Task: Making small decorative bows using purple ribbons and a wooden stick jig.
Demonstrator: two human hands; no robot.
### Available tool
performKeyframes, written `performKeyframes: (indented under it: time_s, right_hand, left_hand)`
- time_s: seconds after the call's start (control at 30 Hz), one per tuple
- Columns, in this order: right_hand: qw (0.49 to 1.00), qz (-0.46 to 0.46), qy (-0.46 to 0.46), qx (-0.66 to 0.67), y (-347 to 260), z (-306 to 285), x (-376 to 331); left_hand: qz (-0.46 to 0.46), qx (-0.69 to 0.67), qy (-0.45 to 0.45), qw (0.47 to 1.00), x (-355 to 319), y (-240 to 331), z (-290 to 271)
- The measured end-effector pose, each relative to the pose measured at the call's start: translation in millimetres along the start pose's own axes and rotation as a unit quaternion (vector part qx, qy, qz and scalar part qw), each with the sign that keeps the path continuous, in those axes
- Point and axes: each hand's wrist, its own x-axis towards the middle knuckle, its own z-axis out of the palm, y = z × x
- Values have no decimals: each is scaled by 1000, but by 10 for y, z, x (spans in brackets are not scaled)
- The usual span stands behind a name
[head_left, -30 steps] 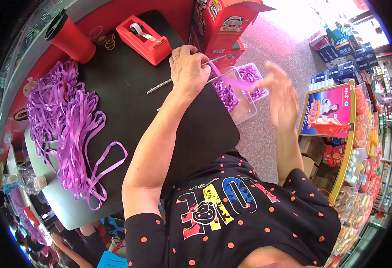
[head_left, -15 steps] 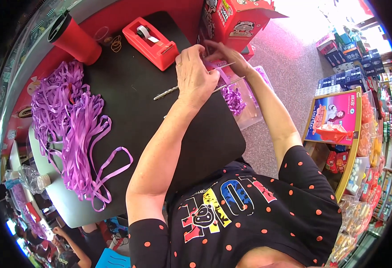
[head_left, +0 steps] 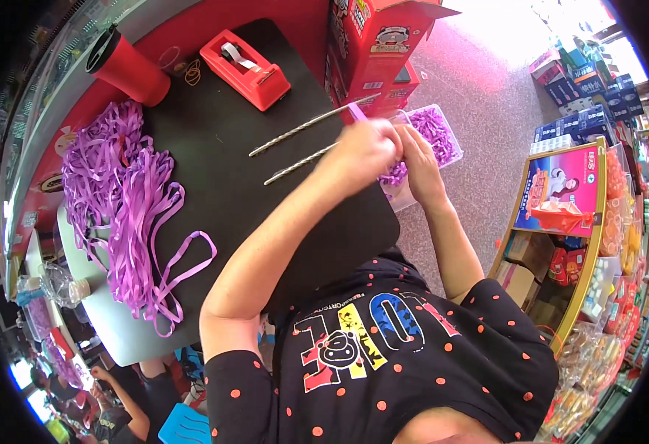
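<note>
My left hand (head_left: 365, 152) and my right hand (head_left: 418, 159) are pressed together over the right edge of the black table (head_left: 265, 222). Both are motion-blurred. Two thin twisted metal rods (head_left: 298, 164) stick out leftward from my left hand, which is closed around their ends. The upper rod (head_left: 302, 127) carries a small purple piece (head_left: 355, 111) near the hand. My right hand's fingers pinch purple ribbon (head_left: 394, 176) against the left hand. Just beyond the hands sits a clear plastic box (head_left: 454, 137) holding curled purple ribbon pieces.
A big pile of long purple ribbon (head_left: 121, 196) covers the table's left side. A red tape dispenser (head_left: 244, 68), rubber bands (head_left: 191, 71) and a red cup (head_left: 128, 70) stand at the far edge. A red cardboard box (head_left: 383, 37) is behind the hands; a shop shelf (head_left: 568, 207) stands right.
My hands have dropped from the far table edge toward the clear box and come together. The rods now point left, and both show beside my left hand.
</note>
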Motion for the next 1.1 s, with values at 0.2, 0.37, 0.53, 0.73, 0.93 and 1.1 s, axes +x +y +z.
performKeyframes:
  time_s: [0.2,0.37,0.53,0.73,0.93,1.1]
  right_hand:
    - [998,46,-26,17,-297,-46,120]
    - [997,53,-53,-34,-434,-41,230]
    - [996,40,-55,-58,-452,-35,242]
    - [997,66,-35,-5,-504,7,237]
    - [996,90,-30,-2,-573,55,243]
    - [995,83,-21,-56,-558,50,248]
  left_hand:
    - [-234,-441,-34,866,-437,126,599]
    - [-216,-637,101,733,-231,0,691]
    - [-43,-712,134,688,-128,-53,726]
    - [4,-740,98,666,-181,-136,660]
    - [-1,-716,92,692,-225,-113,688]
    - [18,-706,74,704,-212,-125,679]
